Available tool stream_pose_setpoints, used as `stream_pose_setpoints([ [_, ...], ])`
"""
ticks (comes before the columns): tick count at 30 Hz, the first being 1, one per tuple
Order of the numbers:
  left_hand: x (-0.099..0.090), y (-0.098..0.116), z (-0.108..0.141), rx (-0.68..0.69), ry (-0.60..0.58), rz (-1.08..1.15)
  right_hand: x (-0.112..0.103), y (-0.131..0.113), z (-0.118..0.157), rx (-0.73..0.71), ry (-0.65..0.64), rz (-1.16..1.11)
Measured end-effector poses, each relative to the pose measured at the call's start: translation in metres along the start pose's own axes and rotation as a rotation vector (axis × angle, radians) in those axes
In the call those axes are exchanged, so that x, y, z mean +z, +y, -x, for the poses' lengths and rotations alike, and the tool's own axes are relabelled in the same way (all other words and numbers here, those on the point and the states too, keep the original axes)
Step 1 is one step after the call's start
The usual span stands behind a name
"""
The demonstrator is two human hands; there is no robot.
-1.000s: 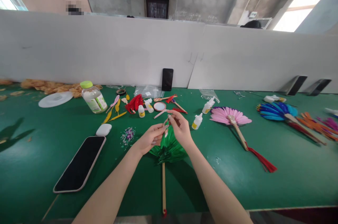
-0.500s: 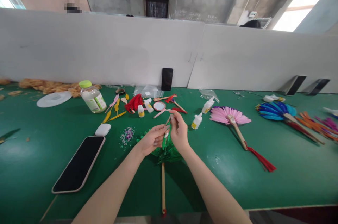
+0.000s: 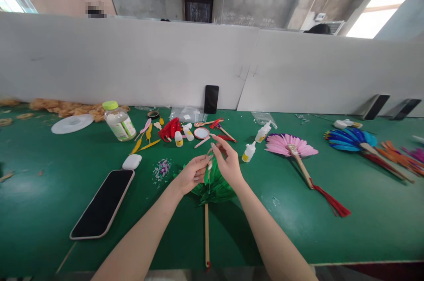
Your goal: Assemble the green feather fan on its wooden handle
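Note:
My left hand (image 3: pixel 192 174) is closed in a pinch on a narrow green feather (image 3: pixel 207 176), whose lower end hangs below the fingertips. My right hand (image 3: pixel 228 162) meets it from the other side, thumb at the feather's upper end and index finger stretched a little above. Its remaining fingers are partly hidden. Beneath both hands lies a green feather fan (image 3: pixel 220 190), its wooden handle (image 3: pixel 207 234) pointing toward me. Small purple and white flakes (image 3: pixel 162 169) are heaped left of the fan.
White glue bottles (image 3: pixel 249 152) stand right of my hands. Behind them lie red feathers (image 3: pixel 171 129) and a round lid (image 3: pixel 201 133). A pink fan (image 3: pixel 291 145) and blue fan (image 3: pixel 351 139) lie right; a phone (image 3: pixel 103 205) and jar (image 3: pixel 119 123) are left. A white partition (image 3: pixel 132 60) closes the back.
My right index finger has straightened and lifted away from the thumb. The left hand keeps its pinch on the feather. The whole view has shifted slightly.

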State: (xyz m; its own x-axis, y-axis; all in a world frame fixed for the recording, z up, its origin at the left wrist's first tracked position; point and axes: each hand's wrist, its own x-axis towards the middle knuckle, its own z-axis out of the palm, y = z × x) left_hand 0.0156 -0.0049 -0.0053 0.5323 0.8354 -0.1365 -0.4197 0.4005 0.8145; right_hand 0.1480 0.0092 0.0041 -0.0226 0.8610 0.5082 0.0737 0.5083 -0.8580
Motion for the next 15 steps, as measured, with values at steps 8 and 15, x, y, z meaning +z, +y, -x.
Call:
stream_pose_setpoints([
  [8,-0.0001,0.0062,0.0006,-0.007,0.048,-0.095,-0.0084,-0.0012,-0.0060,0.014,-0.023,0.026],
  [15,-0.0047,0.0101,0.0010,0.014,0.114,-0.184,-0.0099,-0.0041,-0.0075,0.034,-0.048,-0.107],
])
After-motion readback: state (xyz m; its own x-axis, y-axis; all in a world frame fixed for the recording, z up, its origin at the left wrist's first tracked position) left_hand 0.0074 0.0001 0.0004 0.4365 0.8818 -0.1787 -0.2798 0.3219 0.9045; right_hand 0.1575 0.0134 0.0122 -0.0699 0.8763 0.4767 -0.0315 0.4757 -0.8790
